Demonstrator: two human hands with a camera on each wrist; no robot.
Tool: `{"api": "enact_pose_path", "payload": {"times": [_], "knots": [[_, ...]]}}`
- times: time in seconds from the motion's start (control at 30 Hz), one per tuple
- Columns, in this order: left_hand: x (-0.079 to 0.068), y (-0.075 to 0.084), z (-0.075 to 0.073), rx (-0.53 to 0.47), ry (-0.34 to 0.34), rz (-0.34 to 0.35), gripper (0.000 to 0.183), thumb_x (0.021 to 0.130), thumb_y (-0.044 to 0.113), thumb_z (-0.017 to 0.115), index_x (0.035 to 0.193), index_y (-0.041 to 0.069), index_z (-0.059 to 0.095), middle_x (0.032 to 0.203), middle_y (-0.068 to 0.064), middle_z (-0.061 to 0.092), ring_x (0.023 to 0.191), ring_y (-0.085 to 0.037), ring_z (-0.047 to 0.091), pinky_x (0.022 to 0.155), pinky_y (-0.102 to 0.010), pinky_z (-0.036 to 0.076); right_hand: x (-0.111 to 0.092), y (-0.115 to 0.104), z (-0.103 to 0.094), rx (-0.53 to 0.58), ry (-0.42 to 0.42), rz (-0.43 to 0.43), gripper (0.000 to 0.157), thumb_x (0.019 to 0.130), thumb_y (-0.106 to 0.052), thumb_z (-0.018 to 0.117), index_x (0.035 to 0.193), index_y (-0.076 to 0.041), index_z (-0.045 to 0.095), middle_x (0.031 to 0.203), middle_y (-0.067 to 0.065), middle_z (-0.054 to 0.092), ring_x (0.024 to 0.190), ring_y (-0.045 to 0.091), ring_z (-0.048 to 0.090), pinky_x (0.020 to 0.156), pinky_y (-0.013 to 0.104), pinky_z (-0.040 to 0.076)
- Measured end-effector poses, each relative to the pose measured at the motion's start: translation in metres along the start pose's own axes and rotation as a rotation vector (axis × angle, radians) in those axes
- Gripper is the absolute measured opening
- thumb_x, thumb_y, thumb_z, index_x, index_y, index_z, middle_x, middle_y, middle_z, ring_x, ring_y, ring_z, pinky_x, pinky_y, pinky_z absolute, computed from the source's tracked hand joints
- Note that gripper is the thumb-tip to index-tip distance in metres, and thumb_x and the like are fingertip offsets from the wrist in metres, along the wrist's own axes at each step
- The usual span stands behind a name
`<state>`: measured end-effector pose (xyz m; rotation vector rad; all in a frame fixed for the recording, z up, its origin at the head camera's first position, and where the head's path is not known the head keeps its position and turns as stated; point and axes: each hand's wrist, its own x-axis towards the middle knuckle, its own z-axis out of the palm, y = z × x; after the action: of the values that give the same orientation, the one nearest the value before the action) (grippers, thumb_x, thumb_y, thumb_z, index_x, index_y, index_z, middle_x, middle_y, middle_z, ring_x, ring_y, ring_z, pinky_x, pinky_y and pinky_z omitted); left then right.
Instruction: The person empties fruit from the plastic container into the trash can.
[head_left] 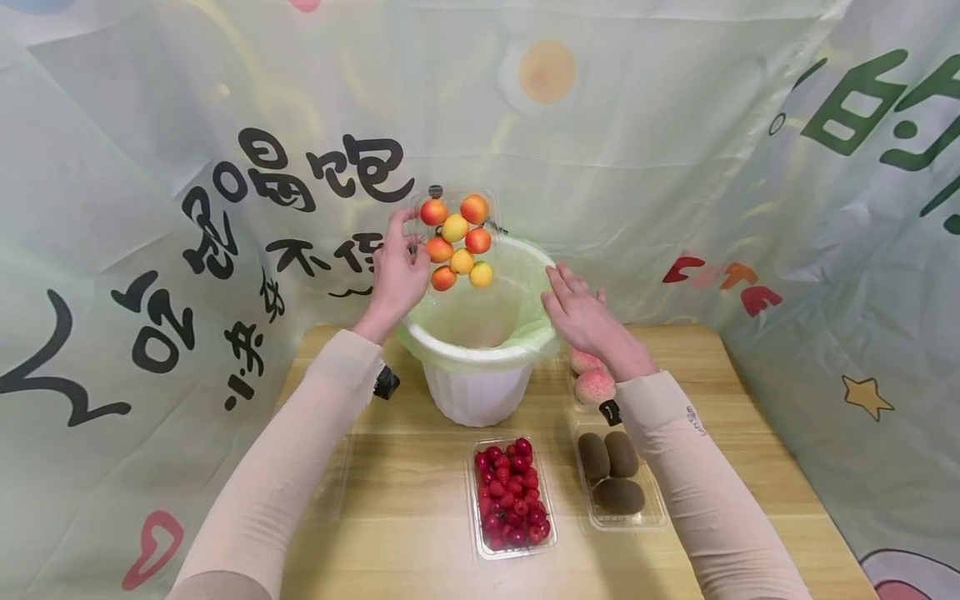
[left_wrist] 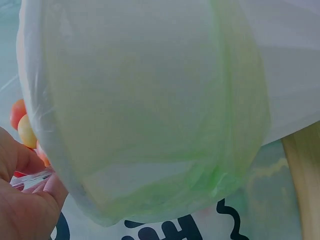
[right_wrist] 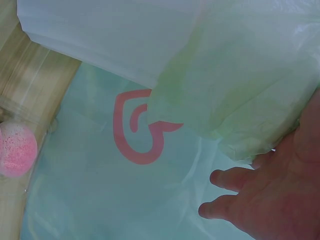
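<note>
My left hand pinches the edge of a clear plastic box holding several round red and yellow fruits. The box is over the back left rim of a white bin lined with a thin pale green bag. In the left wrist view, thumb and fingers meet on the clear plastic, and the bin covers most of the fruit. My right hand lies against the bin's right rim with its fingers extended. The right wrist view shows those fingers beside the hanging bag edge.
A clear tray of cherries and raspberries stands in front of the bin. To its right are kiwis in a tray, with pink peaches behind, partly under my right arm. Printed cloth encloses the wooden table.
</note>
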<state>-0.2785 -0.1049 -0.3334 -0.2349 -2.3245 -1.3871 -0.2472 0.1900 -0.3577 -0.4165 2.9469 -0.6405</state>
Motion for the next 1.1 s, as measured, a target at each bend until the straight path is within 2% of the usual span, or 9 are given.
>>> {"api": "enact_pose_path", "payload": {"times": [0.2,0.53,1.1], "knots": [[0.0001,0.0001,0.0003,-0.024,0.034,0.0,0.052,0.1,0.0,0.052,0.15,0.014,0.045,0.128,-0.025,0.072,0.093,-0.035,0.076,0.077,-0.041,0.06,0.0001,0.0001,0.0006,0.005,-0.001,-0.001,0.066,0.114,-0.043,0.02,0.171,-0.013,0.003,0.179,0.014,-0.001,0.162,0.048,0.001,0.125,0.076,-0.002],[-0.0001,-0.0025,0.0002,-0.033,0.025,-0.029,0.054,0.1,0.001,0.052,0.15,0.015,0.042,0.132,-0.027,0.07,0.108,-0.039,0.076,0.093,-0.048,0.062,-0.0005,-0.0003,0.0006,0.007,-0.007,0.001,0.066,0.114,-0.042,0.02,0.171,-0.013,0.003,0.179,0.015,-0.001,0.162,0.049,0.001,0.126,0.075,-0.002],[-0.0019,-0.0044,0.0008,-0.069,0.049,0.028,0.051,0.101,0.001,0.052,0.15,0.01,0.043,0.13,-0.029,0.07,0.115,-0.04,0.074,0.101,-0.049,0.06,-0.0004,-0.0007,0.0002,0.018,0.0,0.001,0.066,0.114,-0.043,0.019,0.171,-0.013,0.003,0.179,0.014,-0.001,0.163,0.046,0.001,0.126,0.075,-0.001]]}}
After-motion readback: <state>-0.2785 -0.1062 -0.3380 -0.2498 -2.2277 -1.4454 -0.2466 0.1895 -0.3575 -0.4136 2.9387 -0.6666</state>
